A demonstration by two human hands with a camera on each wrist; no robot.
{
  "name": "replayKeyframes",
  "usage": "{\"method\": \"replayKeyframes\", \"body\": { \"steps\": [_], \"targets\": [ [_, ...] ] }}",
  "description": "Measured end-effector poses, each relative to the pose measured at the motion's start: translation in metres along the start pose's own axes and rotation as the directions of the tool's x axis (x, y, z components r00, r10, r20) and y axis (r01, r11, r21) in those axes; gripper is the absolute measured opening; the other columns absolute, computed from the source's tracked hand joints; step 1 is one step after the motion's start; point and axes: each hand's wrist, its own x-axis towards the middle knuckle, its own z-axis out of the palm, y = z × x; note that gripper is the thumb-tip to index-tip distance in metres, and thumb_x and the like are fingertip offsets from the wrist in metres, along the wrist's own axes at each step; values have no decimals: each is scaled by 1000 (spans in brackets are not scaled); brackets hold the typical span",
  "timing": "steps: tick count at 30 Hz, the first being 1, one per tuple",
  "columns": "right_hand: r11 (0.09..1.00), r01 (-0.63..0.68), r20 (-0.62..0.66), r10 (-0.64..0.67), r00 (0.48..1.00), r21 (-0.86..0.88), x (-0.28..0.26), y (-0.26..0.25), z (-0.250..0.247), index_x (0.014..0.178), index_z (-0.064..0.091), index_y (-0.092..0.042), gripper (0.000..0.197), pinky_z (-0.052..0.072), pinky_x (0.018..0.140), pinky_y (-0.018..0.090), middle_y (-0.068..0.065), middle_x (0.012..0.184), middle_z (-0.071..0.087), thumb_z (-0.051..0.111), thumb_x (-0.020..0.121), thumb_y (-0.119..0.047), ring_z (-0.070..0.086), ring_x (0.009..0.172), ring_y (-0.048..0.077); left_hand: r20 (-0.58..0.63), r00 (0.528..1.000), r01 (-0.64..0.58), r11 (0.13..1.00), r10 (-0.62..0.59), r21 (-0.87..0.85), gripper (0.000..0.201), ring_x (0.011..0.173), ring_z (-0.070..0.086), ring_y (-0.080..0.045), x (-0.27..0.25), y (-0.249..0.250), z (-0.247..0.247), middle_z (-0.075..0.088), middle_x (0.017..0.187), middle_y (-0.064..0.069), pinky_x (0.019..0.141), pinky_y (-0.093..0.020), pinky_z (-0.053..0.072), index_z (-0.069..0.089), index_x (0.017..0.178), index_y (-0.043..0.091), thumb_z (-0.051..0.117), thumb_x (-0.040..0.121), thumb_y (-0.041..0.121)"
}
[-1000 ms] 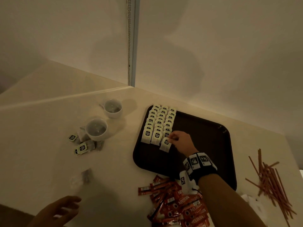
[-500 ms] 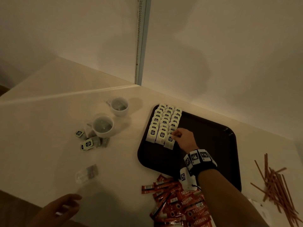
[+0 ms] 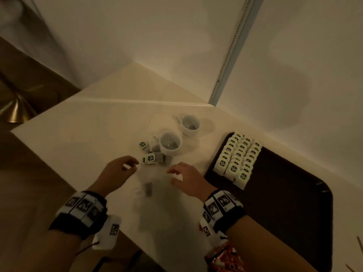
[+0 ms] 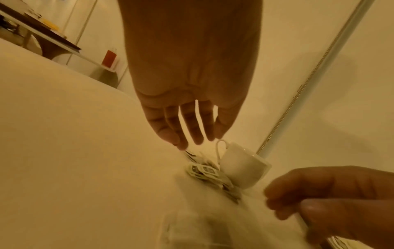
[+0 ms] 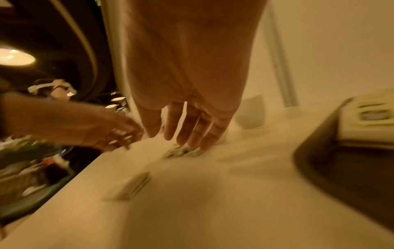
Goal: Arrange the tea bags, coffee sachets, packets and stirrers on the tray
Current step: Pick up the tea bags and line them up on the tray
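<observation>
The left hand (image 3: 115, 171) hovers with fingers loosely spread, holding nothing, its fingertips (image 4: 181, 144) just short of the loose tea bags (image 3: 150, 159) lying ahead beside the nearer cup (image 3: 170, 144). The right hand (image 3: 186, 179), likewise empty and relaxed, reaches in from the other side, about as near. The tray (image 3: 284, 193), with tea bags in rows (image 3: 238, 156), lies to the right.

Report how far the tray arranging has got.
Done: three rows of tea bags stand at the tray's far left corner. In hand: nothing; both the left hand and right hand reach, empty, toward loose tea bags beside the cups. Left: those bags, the red sachets.
</observation>
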Motion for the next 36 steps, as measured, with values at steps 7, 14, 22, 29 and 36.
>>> {"method": "replayKeyframes", "body": {
  "steps": [7,14,22,29,36],
  "targets": [
    [979,5,123,20,992,-203,30,-24,70,126,52,-9,48,38,100,36,12,125,53,62,86,-33,47,116,30,-44,997,72,993,-69,92,36,99,54,-26,41,3,27,56,114,-13,82,-30,39,55,118,11,65,87,27],
    [961,-80,52,97,994,-264,26,-30,84,110,52,-6,30,43,81,40,14,112,50,57,89,-27,47,101,32,18,987,153,974,-159,169,59,111,51,-35,56,9,43,48,123,-17,91,-41,44,43,124,5,66,84,41],
    [972,-187,100,202,974,-142,18,-16,56,103,57,-6,25,44,83,32,12,107,60,65,81,-13,58,97,28,45,979,181,947,-200,266,53,116,46,-32,65,13,51,44,125,-14,92,-41,43,46,124,9,58,88,46],
    [816,-426,19,455,890,391,18,-14,23,85,54,-11,15,54,71,34,10,89,57,68,82,-8,59,78,22,97,984,127,973,-148,191,36,104,57,-30,66,16,44,61,114,-10,85,-36,45,53,112,9,65,87,32],
    [584,-335,26,472,881,739,4,-19,-21,94,50,-8,8,49,62,25,6,89,63,57,91,-10,60,77,14,181,982,-33,997,45,-66,37,56,42,-12,56,37,10,44,61,1,50,-18,34,40,61,17,69,83,26]
  ]
}}
